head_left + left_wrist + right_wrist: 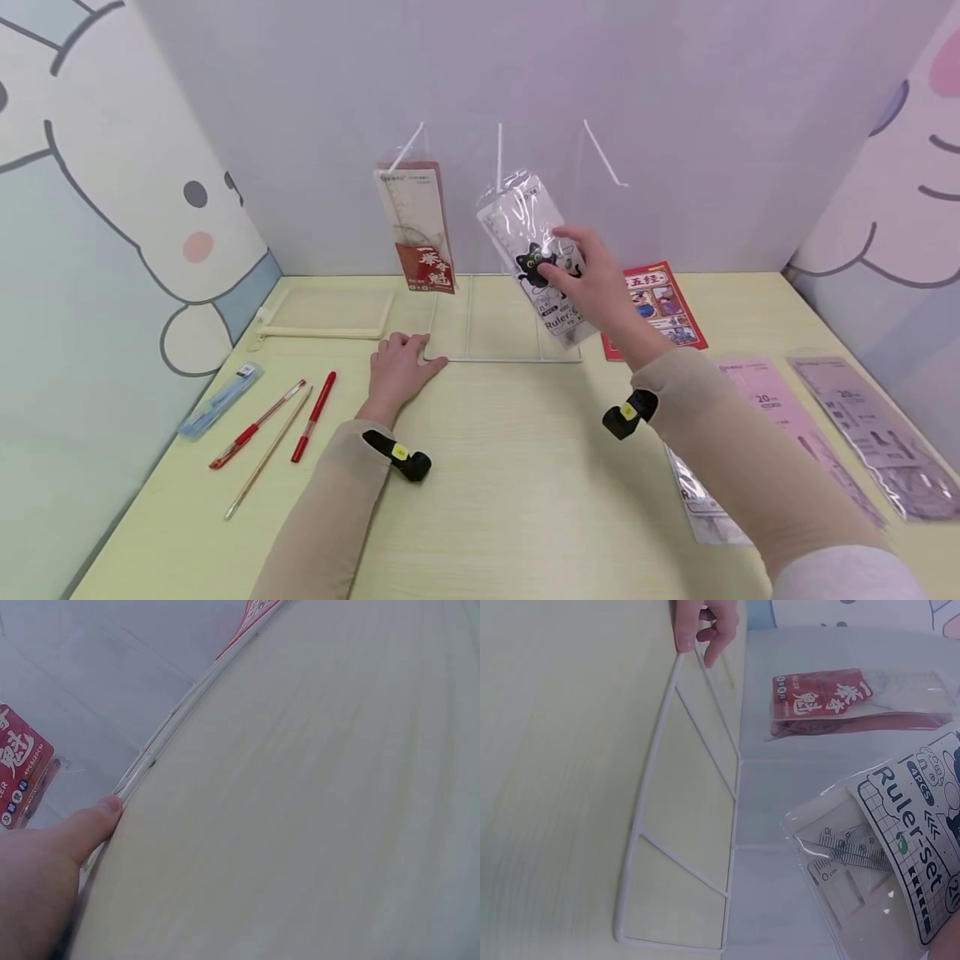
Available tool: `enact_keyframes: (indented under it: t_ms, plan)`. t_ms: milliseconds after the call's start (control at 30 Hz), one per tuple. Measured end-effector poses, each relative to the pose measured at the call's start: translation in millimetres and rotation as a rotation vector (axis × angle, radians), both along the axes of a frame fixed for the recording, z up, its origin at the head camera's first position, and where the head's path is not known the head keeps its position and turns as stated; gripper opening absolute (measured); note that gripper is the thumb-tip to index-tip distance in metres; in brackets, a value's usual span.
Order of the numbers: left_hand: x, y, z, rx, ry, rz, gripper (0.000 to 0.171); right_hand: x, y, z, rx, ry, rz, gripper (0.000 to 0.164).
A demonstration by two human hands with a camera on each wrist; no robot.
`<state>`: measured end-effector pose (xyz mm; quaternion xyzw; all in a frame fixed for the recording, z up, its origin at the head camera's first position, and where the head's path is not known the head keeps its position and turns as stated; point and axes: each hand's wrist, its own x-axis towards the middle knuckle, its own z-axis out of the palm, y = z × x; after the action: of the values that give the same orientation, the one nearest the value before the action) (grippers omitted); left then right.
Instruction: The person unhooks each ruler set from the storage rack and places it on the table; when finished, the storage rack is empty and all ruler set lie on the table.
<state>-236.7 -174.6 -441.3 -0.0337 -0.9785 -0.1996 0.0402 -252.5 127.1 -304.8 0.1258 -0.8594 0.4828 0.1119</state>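
My right hand (pixel 596 283) grips a clear ruler-set packet (pixel 528 212) with a black cat printed on it, thumb across its front. The packet hangs tilted in the air, its top edge overlapping the tip of the middle white hook (pixel 499 154). In the right wrist view, clear rulers (pixel 847 851) show inside it. My left hand (pixel 399 371) holds the front left corner of the white wire rack (pixel 506 360), thumb along the front rod. A red and cream ruler packet (pixel 416 221) hangs from the left hook (pixel 407 148).
A third hook (pixel 603 152) juts out at right. Behind my right forearm lie a red comic-style booklet (pixel 675 312) and several ruler packets (pixel 873 433). On the left are a pale mesh pouch (pixel 326 312), a blue packet (pixel 221 400), red pens (pixel 315 417) and a pencil (pixel 268 454).
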Motion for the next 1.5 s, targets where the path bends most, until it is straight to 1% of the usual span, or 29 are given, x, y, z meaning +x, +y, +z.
enact_keyframes:
  t_ms: [333, 667, 900, 1000, 1100, 1200, 1367, 1500]
  plan:
    - [1.0, -1, 1.8, 0.010, 0.012, -0.005, 0.064, 14.3, -1, 6.1, 0.018, 0.021, 0.005, 0.056]
    - [0.3, -2, 0.8, 0.014, 0.011, -0.004, 0.065, 25.6, -1, 10.2, -0.010, 0.028, 0.011, 0.054]
    - [0.6, -3, -1.4, 0.005, -0.006, -0.002, 0.065, 32.3, 5, 12.7, -0.076, 0.027, 0.086, 0.052]
    - [0.6, -2, -0.6, 0.005, -0.013, -0.003, 0.066, 36.3, 11, 10.8, -0.057, 0.024, 0.099, 0.049]
    - [0.5, -1, 0.9, 0.013, -0.007, -0.009, 0.065, 39.9, 18, 2.6, -0.028, 0.025, 0.098, 0.048]
    - [0.3, -2, 1.5, 0.011, -0.004, -0.012, 0.065, 42.9, 26, -11.8, -0.009, -0.006, 0.093, 0.047]
    - [-0.4, -1, 1.0, 0.009, -0.014, -0.011, 0.066, 49.4, 36, -40.5, 0.001, -0.147, 0.095, 0.049]
    - [-1.3, -1, 0.3, 0.010, -0.008, -0.009, 0.066, 54.6, 43, -58.3, 0.044, -0.220, 0.095, 0.048]
